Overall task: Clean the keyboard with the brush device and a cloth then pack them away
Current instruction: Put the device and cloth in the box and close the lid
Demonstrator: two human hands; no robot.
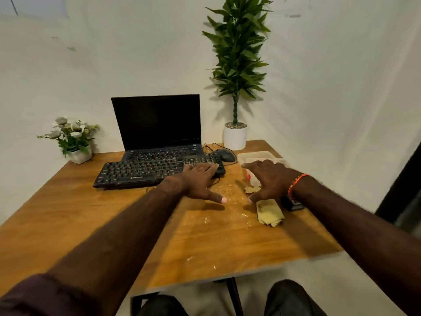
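Across the back middle of the wooden table point(91, 224) lies the black keyboard point(145, 173), flat and angled, its far edge overlapping the base of an open laptop point(157, 124). It looks rigid and light, with loose-capped keys that would snag, so its plain front edge or end is probably the safest place to hold or steady it. The left hand point(200, 179) rests with straight, spread fingers on the keyboard's right end, gripping nothing. The right hand point(268, 181) hovers flat and spread, also holding nothing, above a clear plastic container point(255, 156) and a partly hidden red-and-white item beneath the palm; whether that is the brush device cannot be told. Just beside the right thumb lies a folded yellow cloth point(270, 212), soft and limp, likely best pinched at a folded edge. Pale crumbs are scattered on the wood between the hands. A black mouse point(226, 155) sits behind the keyboard's right end, a white-potted plant point(235, 87) beyond it, and a small flower pot point(73, 140) stands at far left.
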